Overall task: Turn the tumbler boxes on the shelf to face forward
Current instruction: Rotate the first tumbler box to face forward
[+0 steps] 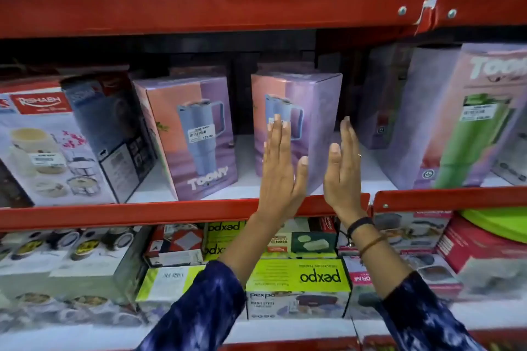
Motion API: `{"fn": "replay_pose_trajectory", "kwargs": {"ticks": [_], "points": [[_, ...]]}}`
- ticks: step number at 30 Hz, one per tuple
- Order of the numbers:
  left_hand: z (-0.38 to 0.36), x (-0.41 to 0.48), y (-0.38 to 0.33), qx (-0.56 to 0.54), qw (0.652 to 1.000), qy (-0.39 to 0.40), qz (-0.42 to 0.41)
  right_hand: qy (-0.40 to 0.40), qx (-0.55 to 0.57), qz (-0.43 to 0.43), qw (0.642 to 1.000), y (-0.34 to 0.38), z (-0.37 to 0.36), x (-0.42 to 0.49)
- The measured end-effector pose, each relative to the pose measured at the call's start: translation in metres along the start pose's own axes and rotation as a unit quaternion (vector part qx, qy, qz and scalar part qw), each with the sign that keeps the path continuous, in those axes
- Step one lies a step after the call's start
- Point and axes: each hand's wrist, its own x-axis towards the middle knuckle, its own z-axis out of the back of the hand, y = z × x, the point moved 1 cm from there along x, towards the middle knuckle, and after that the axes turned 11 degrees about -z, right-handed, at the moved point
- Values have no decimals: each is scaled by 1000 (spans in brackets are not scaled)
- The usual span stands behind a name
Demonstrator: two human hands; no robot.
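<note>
Three purple-and-pink tumbler boxes stand on the middle red shelf (171,212). The left tumbler box (191,134) shows a blue tumbler and a price sticker on its front. The middle tumbler box (310,111) stands turned, one corner pointing toward me. My left hand (281,168) lies flat with fingers straight against its picture face. My right hand (343,168) is held flat and upright beside its plain purple side; contact cannot be told. The right tumbler box (467,122) shows a green tumbler.
A white cookware box (42,145) and a dark box (114,134) stand at the shelf's left. More purple boxes sit behind in shadow. The upper red shelf (214,6) hangs close above. Green pexpo boxes (299,276) and others fill the shelf below.
</note>
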Motion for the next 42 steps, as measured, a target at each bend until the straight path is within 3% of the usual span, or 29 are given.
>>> {"fn": "replay_pose_trajectory", "kwargs": {"ticks": [7, 11, 17, 21, 24, 27, 35, 42], "points": [[-25, -15, -10, -39, 985, 3, 166, 90, 108, -173, 975, -18, -6, 15], [-27, -8, -11, -56, 979, -10, 194, 132, 220, -276, 926, -22, -1, 29], [-9, 2, 4, -123, 968, -63, 209, 148, 263, -214, 929, -22, 8, 41], [4, 4, 14, -182, 967, -104, 147, 208, 270, -155, 927, -22, 8, 59], [14, 11, 21, -204, 964, -135, 106, 280, 240, -160, 916, -22, 7, 71], [21, 16, 31, -173, 975, -114, 79, 314, 245, -192, 897, -22, 4, 77], [23, 18, 33, -88, 989, 39, 115, 113, 234, -156, 953, -17, 6, 62], [35, 13, 49, -103, 984, 32, 140, 44, 194, -158, 967, -16, 9, 42]]}}
